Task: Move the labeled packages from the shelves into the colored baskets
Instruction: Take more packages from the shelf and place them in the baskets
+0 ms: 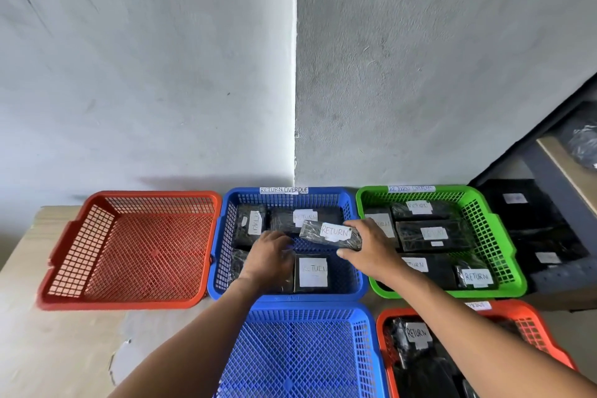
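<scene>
The right hand [368,245] is holding a RETURN-labeled black package [331,234] over the rear blue basket [223,236]; the left hand [269,257] is lying relaxed inside. Released unevenly, the package could be landing tilted atop others.

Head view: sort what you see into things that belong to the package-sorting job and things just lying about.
Part of the job:
- right hand, holding the RETURN package
- left hand, down in the far blue basket
- green basket with labelled packages
- empty red basket
- near blue basket
- near red basket

Lying about:
- black bags beside the green basket
</scene>
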`<control>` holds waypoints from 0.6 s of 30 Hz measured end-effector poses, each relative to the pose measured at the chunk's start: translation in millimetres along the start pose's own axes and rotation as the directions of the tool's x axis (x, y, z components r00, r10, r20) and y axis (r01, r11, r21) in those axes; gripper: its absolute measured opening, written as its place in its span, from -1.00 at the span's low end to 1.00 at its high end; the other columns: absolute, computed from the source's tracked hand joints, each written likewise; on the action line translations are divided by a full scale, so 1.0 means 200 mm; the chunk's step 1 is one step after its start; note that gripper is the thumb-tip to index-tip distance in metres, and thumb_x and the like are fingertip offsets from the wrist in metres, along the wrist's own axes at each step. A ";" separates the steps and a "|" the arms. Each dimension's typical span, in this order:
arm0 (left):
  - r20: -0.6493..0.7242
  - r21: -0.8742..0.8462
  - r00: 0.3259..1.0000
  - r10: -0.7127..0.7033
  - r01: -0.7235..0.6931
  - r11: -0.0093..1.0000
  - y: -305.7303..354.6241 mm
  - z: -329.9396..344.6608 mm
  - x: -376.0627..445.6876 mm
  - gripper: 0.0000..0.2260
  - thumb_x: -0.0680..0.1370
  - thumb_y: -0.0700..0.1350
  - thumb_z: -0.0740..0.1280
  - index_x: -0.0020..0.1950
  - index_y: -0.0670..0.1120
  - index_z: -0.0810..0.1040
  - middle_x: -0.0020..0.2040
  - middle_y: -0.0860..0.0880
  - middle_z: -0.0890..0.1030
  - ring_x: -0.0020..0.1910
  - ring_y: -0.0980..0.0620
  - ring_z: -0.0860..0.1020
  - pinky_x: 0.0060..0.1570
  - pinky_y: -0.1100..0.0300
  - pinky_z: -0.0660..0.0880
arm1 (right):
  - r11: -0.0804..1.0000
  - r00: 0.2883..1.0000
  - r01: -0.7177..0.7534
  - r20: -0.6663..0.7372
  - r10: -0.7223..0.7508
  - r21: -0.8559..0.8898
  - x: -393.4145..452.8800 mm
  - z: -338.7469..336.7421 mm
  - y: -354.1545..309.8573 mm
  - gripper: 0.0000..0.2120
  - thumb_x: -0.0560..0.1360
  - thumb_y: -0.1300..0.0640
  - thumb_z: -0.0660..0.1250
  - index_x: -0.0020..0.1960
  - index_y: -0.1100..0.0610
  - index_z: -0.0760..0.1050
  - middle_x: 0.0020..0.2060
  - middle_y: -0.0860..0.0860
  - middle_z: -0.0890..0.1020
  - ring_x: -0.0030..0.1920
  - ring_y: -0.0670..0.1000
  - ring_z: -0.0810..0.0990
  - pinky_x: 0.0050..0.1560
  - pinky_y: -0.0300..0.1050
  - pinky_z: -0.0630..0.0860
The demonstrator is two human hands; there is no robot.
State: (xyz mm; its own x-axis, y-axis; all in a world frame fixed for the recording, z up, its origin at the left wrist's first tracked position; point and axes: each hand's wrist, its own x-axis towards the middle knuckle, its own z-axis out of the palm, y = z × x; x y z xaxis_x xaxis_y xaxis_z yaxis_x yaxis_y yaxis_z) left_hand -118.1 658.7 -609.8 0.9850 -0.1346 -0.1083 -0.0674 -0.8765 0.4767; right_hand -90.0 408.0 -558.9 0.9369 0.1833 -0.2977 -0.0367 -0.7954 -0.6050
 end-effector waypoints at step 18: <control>0.168 0.364 0.981 -0.097 0.029 0.931 -0.12 -0.07 -0.04 -0.59 0.56 0.03 0.23 0.41 0.12 0.50 0.34 0.17 0.51 0.30 0.02 0.33 0.30 0.07 0.30 | 0.890 0.981 0.192 0.112 -0.160 -0.414 0.29 0.26 -0.13 -0.38 0.49 -0.02 0.46 0.48 -0.05 0.32 0.30 -0.02 0.44 0.25 0.05 0.40 0.34 -0.06 0.35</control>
State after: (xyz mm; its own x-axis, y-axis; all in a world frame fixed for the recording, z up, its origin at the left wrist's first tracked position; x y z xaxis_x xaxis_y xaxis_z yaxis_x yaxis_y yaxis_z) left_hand -123.0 687.5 -609.1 0.9462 -0.1250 -0.2985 -0.0918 -0.9882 0.1226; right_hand -52.5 469.0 -598.0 0.8857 0.3718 -0.2779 0.2916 -0.9115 -0.2899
